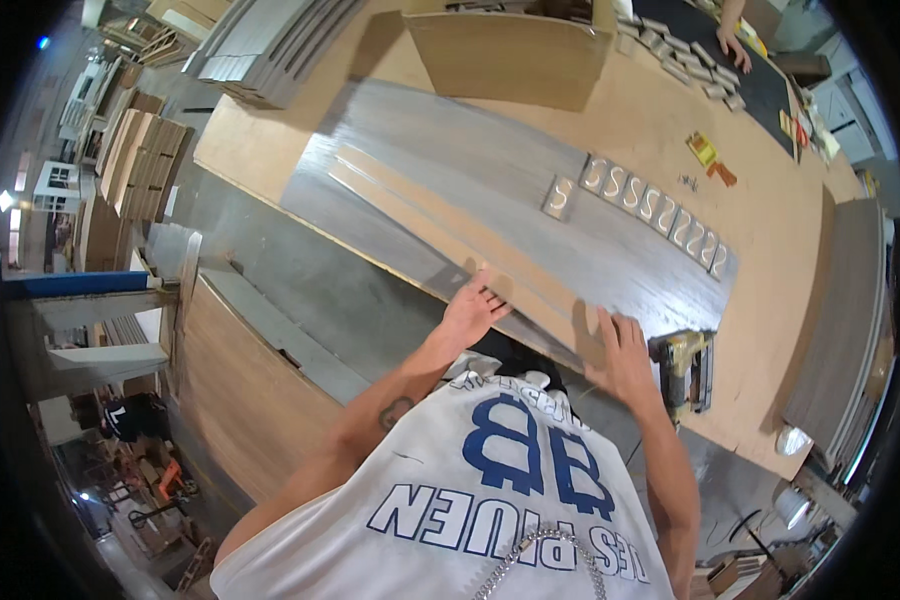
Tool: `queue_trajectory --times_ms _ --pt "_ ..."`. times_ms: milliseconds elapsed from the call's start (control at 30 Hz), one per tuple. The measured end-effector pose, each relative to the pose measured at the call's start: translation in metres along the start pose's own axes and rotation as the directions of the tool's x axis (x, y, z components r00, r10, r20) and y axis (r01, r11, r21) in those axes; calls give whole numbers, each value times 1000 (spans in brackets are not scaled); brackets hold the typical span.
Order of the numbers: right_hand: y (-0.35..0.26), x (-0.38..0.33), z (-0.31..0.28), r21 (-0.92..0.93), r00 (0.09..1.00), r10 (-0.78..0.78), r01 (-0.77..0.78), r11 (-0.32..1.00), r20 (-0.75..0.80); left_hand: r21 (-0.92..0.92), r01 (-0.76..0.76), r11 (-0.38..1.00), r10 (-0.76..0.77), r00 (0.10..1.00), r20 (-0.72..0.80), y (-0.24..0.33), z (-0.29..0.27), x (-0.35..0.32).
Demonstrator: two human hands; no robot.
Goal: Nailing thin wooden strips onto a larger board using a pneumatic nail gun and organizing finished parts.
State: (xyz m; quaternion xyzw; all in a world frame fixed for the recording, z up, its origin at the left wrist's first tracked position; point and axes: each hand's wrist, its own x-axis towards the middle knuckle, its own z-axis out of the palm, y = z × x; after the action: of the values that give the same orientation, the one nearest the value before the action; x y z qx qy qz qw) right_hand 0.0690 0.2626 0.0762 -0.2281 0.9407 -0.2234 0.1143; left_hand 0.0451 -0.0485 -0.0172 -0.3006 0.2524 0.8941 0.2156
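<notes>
A long, narrow tan board (425, 215) lies aslant on a wide grey wood-grain panel (450, 140), along its near side. Pale shiny lines run along the board's face. My left hand (470, 310) touches the near edge at about mid-length, its fingers stretched out and apart. At the right end, my right hand (622, 352) rests with extended fingers over the board and the thumb spread at the near edge. A yellow-and-black nail gun (685, 370) stands just right of my right hand. Small grey blocks (650, 205) with S-shaped shiny beads sit in a row on the panel; one block (558, 198) is apart.
An open cardboard box (510, 60) stands at the far side of the table (760, 260). Grey boards are stacked (270, 50) at far left and more (840, 330) at right. A co-worker's hand (735, 45) is at far right, near loose blocks (680, 65) and a yellow packet (702, 148).
</notes>
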Motion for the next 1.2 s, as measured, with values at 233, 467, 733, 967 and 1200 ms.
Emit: queue_trajectory --times_ms 233,467,733,967,1200 --pt "-67 -10 -24 -90 957 -89 67 994 -275 -178 -308 935 352 875 333 92 90 -19" --pt "-156 86 -1 408 863 287 -104 907 -417 479 -539 694 -18 651 759 245 210 -81" --pt "-100 68 32 697 421 906 661 -277 -39 925 -113 -363 -898 308 -315 270 120 49" --pt "-99 98 125 718 342 926 604 -346 159 485 -488 -726 -678 627 -384 268 79 129" --pt "-98 19 127 810 78 997 -586 28 22 502 -760 -413 -302 634 712 207 54 59"
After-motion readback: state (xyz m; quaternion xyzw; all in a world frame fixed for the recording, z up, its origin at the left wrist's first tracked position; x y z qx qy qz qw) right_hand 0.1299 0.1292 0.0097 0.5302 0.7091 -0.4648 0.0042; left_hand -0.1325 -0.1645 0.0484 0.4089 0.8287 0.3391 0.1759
